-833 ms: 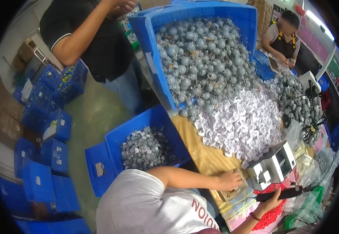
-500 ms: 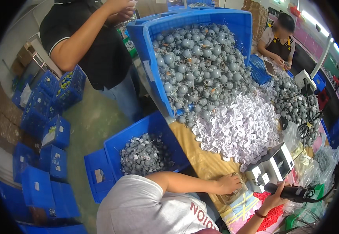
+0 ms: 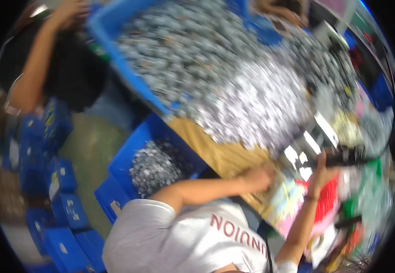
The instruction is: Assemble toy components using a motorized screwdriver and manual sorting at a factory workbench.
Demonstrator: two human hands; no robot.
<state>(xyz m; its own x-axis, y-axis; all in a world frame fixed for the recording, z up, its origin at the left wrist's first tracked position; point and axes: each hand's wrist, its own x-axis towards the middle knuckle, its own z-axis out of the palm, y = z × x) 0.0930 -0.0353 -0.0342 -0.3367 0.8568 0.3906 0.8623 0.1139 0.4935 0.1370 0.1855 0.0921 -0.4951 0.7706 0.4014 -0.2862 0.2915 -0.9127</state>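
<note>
My left hand is at the near table edge with its fingers curled in, beside the brown table covering. Blur hides what is in it, if anything. With my right hand I grip a black cylindrical electric screwdriver, whose cord runs off to the right. Its front end points left toward a white box-shaped device. Below that, near my right wrist, lies a heap of small red parts. Beyond both hands spreads a pile of small white plastic parts.
A large tilted blue bin spills grey round parts across the table. At left, a lower blue bin holds more grey parts. Several blue crates stand on the floor. Plastic bags lie right; other people stand beyond.
The whole view has swung and blurred, so the table appears higher and further left. Both my hands stay near the white device, the screwdriver still in my right. The person at upper left appears further left.
</note>
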